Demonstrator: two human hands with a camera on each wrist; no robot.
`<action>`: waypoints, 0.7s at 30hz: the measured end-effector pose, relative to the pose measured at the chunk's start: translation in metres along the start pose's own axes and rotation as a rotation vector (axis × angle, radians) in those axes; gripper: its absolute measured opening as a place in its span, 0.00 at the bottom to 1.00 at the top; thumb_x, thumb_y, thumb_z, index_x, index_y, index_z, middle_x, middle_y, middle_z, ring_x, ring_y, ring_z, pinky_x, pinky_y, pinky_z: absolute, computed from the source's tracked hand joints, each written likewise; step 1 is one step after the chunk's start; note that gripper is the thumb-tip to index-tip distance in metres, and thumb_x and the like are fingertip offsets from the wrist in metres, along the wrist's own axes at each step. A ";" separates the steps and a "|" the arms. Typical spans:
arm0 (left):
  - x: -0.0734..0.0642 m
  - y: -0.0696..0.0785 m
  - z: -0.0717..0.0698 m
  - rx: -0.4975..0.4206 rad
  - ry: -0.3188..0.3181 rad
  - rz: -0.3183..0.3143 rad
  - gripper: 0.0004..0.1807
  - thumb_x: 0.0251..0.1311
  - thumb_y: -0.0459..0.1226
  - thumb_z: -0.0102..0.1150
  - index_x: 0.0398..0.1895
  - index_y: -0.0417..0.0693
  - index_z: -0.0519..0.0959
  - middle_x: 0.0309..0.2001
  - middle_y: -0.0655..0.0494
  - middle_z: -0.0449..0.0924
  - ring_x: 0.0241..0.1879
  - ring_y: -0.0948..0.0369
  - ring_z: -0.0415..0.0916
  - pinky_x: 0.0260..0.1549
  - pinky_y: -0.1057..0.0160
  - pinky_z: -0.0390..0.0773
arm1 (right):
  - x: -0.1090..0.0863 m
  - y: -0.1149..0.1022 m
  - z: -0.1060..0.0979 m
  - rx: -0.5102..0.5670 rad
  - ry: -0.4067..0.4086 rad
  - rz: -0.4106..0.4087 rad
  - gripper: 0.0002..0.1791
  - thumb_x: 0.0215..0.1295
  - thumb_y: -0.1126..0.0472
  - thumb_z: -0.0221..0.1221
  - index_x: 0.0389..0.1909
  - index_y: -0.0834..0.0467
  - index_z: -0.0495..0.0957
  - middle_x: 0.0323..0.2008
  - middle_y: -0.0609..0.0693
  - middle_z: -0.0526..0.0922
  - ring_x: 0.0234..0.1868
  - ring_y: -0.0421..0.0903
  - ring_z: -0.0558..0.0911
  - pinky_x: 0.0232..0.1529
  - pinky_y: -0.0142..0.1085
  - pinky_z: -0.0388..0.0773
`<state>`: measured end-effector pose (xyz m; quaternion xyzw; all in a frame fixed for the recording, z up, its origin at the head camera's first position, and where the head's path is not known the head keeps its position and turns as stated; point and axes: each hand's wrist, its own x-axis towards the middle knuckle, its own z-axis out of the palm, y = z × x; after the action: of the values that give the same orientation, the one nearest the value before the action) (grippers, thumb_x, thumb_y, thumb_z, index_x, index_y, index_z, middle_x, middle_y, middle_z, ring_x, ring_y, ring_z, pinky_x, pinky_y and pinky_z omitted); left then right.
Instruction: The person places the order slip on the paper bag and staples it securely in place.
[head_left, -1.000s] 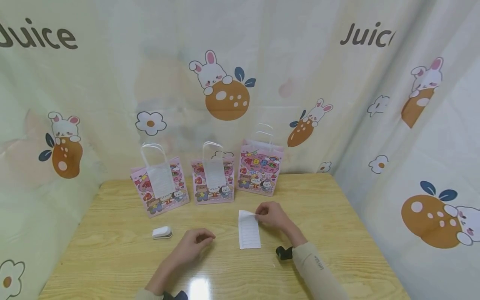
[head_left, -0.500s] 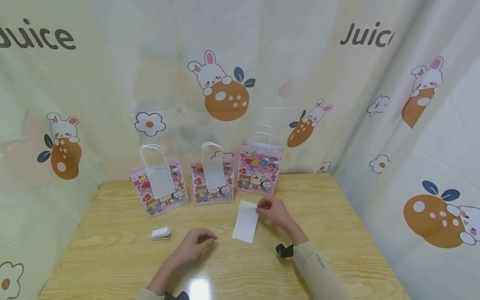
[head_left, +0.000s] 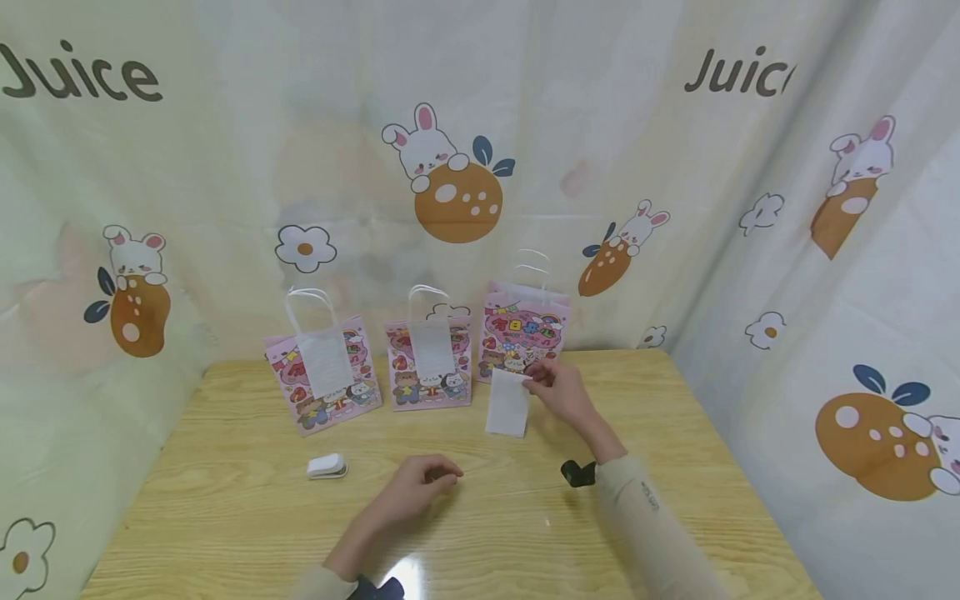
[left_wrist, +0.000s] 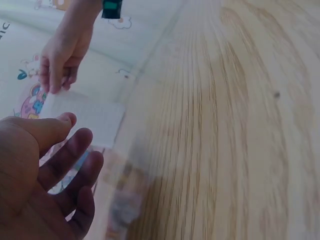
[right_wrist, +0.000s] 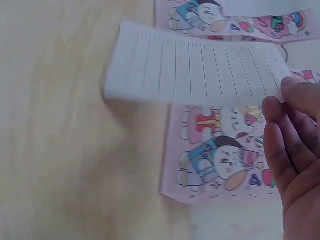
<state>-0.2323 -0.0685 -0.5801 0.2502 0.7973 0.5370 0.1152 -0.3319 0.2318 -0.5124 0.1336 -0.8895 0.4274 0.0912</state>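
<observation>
My right hand [head_left: 564, 397] pinches a lined white paper slip [head_left: 507, 406] by its upper right corner. In the right wrist view the slip [right_wrist: 195, 70] stretches out from thumb and fingertips, its ruled lines showing. It overlaps the lower front of the right pink gift bag [head_left: 525, 327], which is printed with cartoon animals and has white handles. My left hand [head_left: 411, 490] hovers low over the table's middle, fingers loosely curled around nothing. Seen from the left wrist, that hand [left_wrist: 45, 165] has thumb and fingertips apart.
Two more pink bags, the left one [head_left: 364, 358] and the middle one [head_left: 405, 390], stand along the back with white slips over their fronts. A small white stapler [head_left: 327, 465] lies at left on the wooden table [head_left: 225, 517]. A printed curtain [head_left: 337, 150] hangs behind.
My right hand has lifted the slip from the table's middle and carried it back to the right bag. My left hand has shifted slightly right. The stapler has stayed put.
</observation>
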 end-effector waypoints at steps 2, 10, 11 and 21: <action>0.003 -0.002 0.004 -0.003 -0.006 0.005 0.09 0.67 0.37 0.58 0.45 0.44 0.82 0.42 0.51 0.83 0.37 0.54 0.78 0.36 0.66 0.78 | 0.005 -0.002 -0.004 0.000 0.002 0.006 0.05 0.63 0.64 0.65 0.36 0.61 0.80 0.30 0.50 0.83 0.29 0.45 0.81 0.29 0.34 0.78; 0.006 0.002 0.010 -0.015 -0.027 0.004 0.09 0.67 0.36 0.56 0.45 0.43 0.82 0.42 0.50 0.83 0.37 0.52 0.78 0.35 0.66 0.78 | 0.021 -0.009 -0.022 -0.020 0.019 -0.032 0.04 0.63 0.63 0.65 0.33 0.59 0.81 0.29 0.50 0.83 0.29 0.47 0.81 0.29 0.36 0.77; 0.006 0.002 0.010 -0.015 -0.028 -0.003 0.10 0.68 0.36 0.56 0.46 0.42 0.82 0.42 0.50 0.83 0.37 0.52 0.78 0.35 0.66 0.78 | 0.022 -0.011 -0.024 -0.021 0.019 -0.036 0.04 0.63 0.63 0.65 0.33 0.59 0.81 0.30 0.50 0.83 0.30 0.47 0.81 0.30 0.36 0.78; 0.006 0.003 0.007 -0.013 -0.020 0.003 0.09 0.67 0.36 0.56 0.45 0.41 0.82 0.42 0.49 0.83 0.37 0.51 0.78 0.35 0.66 0.78 | 0.042 -0.023 -0.035 -0.058 0.051 -0.064 0.05 0.62 0.61 0.66 0.33 0.59 0.82 0.30 0.50 0.84 0.29 0.45 0.81 0.31 0.35 0.79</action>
<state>-0.2332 -0.0585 -0.5796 0.2561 0.7923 0.5397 0.1238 -0.3625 0.2391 -0.4624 0.1483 -0.8941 0.4016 0.1314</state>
